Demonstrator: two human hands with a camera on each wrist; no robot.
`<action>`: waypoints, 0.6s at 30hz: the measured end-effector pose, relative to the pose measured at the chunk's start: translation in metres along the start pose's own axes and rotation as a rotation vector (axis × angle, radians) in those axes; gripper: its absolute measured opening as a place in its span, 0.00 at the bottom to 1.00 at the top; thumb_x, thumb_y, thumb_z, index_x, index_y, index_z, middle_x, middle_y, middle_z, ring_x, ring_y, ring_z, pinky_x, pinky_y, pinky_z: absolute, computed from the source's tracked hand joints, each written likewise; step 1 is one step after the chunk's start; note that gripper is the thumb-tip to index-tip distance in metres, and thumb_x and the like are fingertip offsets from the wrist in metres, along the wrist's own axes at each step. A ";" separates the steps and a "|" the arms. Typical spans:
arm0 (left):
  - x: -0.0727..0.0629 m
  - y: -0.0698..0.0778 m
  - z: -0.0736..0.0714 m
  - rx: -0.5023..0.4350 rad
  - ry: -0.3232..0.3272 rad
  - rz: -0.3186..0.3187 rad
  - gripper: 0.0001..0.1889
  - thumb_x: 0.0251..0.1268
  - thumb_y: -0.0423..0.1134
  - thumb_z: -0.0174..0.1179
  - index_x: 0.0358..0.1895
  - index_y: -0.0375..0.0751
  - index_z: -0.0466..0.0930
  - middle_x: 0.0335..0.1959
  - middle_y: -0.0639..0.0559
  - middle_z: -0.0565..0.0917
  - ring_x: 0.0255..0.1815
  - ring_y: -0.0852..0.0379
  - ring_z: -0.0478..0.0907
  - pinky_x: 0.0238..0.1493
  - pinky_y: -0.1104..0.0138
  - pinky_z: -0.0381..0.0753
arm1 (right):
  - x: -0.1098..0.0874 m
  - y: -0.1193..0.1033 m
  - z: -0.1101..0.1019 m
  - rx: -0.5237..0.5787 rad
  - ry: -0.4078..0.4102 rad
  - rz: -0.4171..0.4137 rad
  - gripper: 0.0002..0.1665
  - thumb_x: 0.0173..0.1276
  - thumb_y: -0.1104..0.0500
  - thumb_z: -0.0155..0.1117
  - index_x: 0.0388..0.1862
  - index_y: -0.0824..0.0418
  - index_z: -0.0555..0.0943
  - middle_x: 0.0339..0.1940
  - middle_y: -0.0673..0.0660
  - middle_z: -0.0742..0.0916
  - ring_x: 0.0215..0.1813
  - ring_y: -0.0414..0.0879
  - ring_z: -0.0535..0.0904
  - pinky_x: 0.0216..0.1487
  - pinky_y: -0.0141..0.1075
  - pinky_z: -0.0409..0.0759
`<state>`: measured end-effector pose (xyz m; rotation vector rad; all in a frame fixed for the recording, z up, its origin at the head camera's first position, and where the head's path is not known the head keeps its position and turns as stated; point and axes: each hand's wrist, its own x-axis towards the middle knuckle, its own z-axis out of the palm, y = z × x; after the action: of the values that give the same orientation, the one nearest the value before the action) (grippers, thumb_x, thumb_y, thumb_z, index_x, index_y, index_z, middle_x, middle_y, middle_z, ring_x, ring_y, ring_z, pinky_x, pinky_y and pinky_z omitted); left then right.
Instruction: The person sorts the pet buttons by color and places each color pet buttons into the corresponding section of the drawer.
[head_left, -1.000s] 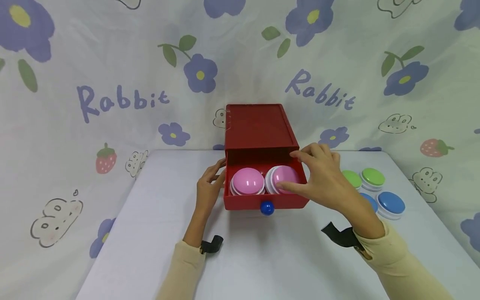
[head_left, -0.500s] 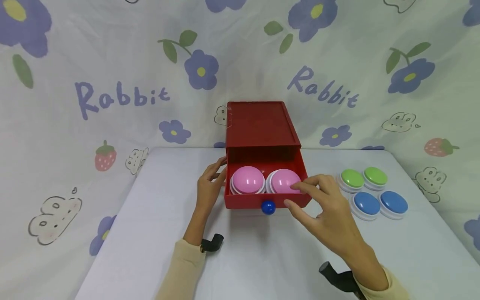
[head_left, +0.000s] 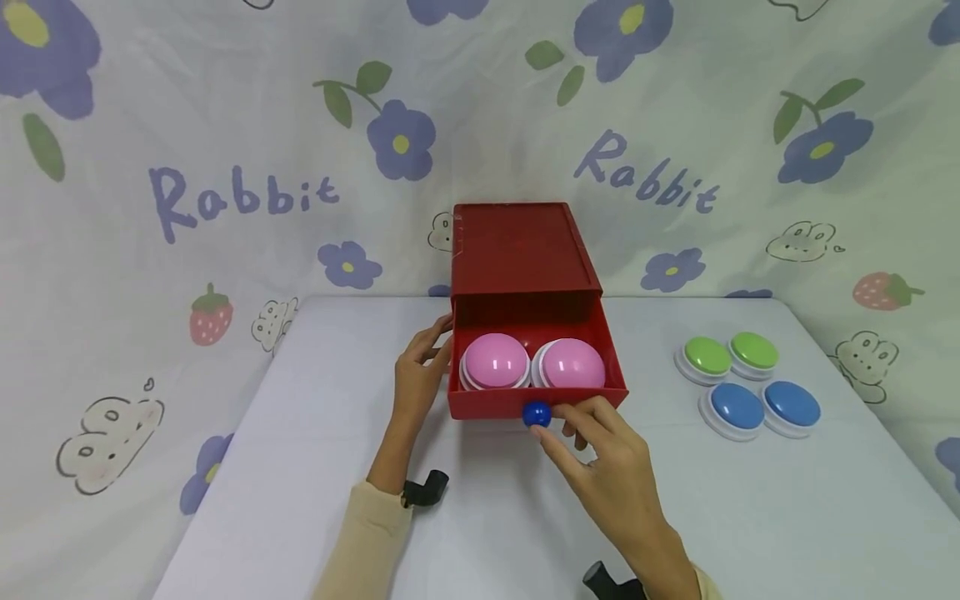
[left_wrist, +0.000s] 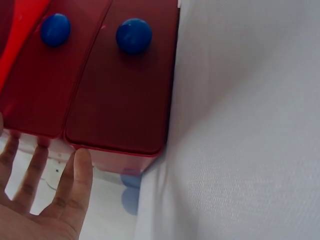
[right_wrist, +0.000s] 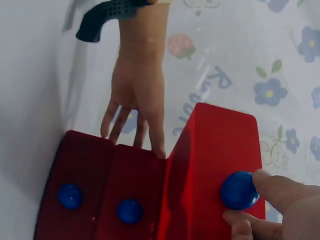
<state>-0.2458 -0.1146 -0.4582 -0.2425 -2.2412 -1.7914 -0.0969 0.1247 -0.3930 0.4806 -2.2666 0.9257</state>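
Note:
A red chest of drawers stands at the middle of the table, its top drawer pulled out. Inside that drawer lie two pink push buttons with white bases, a left one and a right one. My right hand pinches the drawer's round blue knob between thumb and index finger. With straightened fingers, my left hand touches the chest's left side. In the left wrist view, its fingertips lie along the side of the lower drawers.
To the right on the white table are two green push buttons, one nearer and one farther. Two blue push buttons, left and right, sit in front of them. A patterned cloth hangs behind the table.
My right hand has let go of the right pink button, which has settled in the drawer. It has then moved down and left to the blue knob. My left hand has stayed put.

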 end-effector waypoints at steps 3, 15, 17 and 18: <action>0.000 0.000 -0.001 -0.003 0.004 -0.008 0.22 0.72 0.58 0.58 0.68 0.70 0.75 0.62 0.62 0.78 0.50 0.54 0.81 0.45 0.63 0.87 | 0.003 0.001 0.004 0.005 0.026 -0.003 0.19 0.49 0.59 0.85 0.41 0.61 0.88 0.32 0.47 0.79 0.32 0.36 0.74 0.28 0.26 0.81; 0.001 0.001 0.000 -0.002 0.019 -0.002 0.22 0.72 0.56 0.58 0.67 0.69 0.75 0.61 0.61 0.79 0.49 0.53 0.80 0.44 0.66 0.86 | 0.011 0.005 0.005 0.039 0.024 0.010 0.18 0.49 0.60 0.85 0.39 0.63 0.88 0.30 0.47 0.80 0.29 0.35 0.74 0.26 0.27 0.80; 0.000 0.001 0.000 0.001 0.016 -0.009 0.22 0.72 0.57 0.58 0.68 0.69 0.75 0.61 0.61 0.79 0.49 0.53 0.80 0.44 0.66 0.86 | 0.013 0.006 0.005 0.038 0.020 0.014 0.18 0.49 0.60 0.85 0.39 0.63 0.88 0.29 0.47 0.79 0.29 0.35 0.74 0.25 0.27 0.80; -0.001 0.000 0.000 0.002 0.016 -0.011 0.22 0.72 0.58 0.58 0.68 0.69 0.75 0.61 0.61 0.79 0.49 0.54 0.80 0.44 0.66 0.86 | 0.013 0.007 0.005 0.040 0.020 0.013 0.18 0.49 0.60 0.85 0.39 0.63 0.88 0.29 0.47 0.79 0.29 0.35 0.74 0.25 0.27 0.79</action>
<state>-0.2452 -0.1141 -0.4583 -0.2152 -2.2375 -1.7901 -0.1124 0.1243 -0.3901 0.4725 -2.2395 0.9792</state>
